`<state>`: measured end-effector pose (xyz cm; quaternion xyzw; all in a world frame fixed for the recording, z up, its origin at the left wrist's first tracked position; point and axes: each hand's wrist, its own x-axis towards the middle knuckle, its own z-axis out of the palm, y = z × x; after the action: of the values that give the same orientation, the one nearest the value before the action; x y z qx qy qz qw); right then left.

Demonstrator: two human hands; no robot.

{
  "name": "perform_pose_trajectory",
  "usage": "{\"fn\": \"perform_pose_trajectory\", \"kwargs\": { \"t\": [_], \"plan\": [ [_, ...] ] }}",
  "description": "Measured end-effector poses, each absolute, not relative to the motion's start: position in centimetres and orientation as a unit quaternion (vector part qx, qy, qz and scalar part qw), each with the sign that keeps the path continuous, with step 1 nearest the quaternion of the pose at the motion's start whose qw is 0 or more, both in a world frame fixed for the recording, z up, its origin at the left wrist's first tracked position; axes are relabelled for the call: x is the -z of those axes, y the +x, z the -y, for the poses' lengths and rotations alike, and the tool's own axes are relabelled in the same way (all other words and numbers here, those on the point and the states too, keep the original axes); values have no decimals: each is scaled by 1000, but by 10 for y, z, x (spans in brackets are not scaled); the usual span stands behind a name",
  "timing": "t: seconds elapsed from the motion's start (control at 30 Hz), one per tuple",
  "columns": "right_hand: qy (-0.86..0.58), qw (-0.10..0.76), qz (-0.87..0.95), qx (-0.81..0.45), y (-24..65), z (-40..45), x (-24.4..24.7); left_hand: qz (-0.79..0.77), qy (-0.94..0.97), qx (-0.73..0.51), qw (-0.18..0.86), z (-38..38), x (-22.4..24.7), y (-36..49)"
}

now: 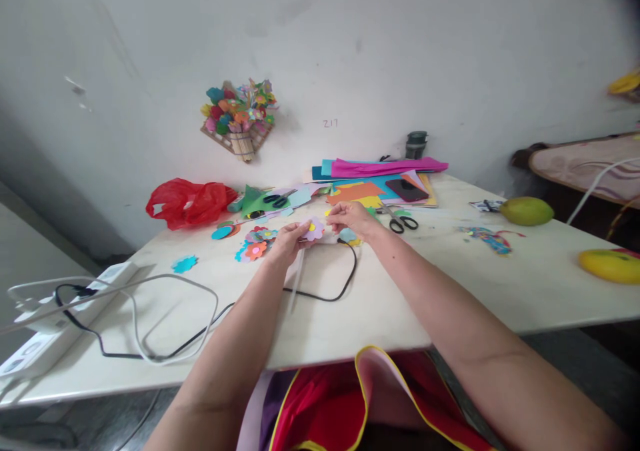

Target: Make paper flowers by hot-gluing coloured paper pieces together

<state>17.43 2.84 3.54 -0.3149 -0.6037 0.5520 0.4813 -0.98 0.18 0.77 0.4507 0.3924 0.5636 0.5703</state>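
Red cloth with yellow edging (320, 404) lay nearest you, between your forearms and below the edge of the table (380, 311). At the far left stood a white power strip (55, 339) with looping cables, and next along you had a blue paper cutout (185, 264) by itself. Behind it, a red plastic bag (187, 201) sat crumpled; further right came a pile of paper flowers (255, 250) and, beyond that, black-handled scissors (279, 199).

Toward the middle, your left hand (290, 242) grasped a lilac paper flower (313, 229) by its edge, its yellow centre showing, just above the table and between your hands. Your right hand (353, 217) was close by, fingers drawn into a pinch with a small yellow bit (328, 213) at the tips; whether they gripped it, I could not tell. You seemed to be on a fine, two-handed step of working on the flower, and the next move probably called for a steady left hand and a light, exact right one.

To the right of your fingers lay grey-handled scissors (403, 224), then a dark phone (407, 190) on coloured sheets (357, 192), and lastly a greenish mango (527, 211).
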Motion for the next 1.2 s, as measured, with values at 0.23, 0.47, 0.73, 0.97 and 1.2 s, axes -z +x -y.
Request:
{"fn": "perform_pose_trajectory", "kwargs": {
  "t": [0.23, 0.47, 0.73, 0.97, 1.2],
  "plan": [
    [-328, 452, 624, -546, 176, -29, -35, -401, 471, -548, 563, 0, -8, -8],
    [-375, 434, 672, -468, 167, -31, -24, -401, 511, -523, 552, 3, -8, -4],
    [-360, 489, 650, -457, 166, -38, -18, -393, 495, -540, 556, 2, -9, -8],
    [-375, 472, 640, -476, 163, -33, -19, -394, 504, -555, 531, 2, -8, -3],
    [-374, 521, 622, -449, 166, -30, -25, -406, 499, -569, 512, 3, -10, -3]
  ]
}}
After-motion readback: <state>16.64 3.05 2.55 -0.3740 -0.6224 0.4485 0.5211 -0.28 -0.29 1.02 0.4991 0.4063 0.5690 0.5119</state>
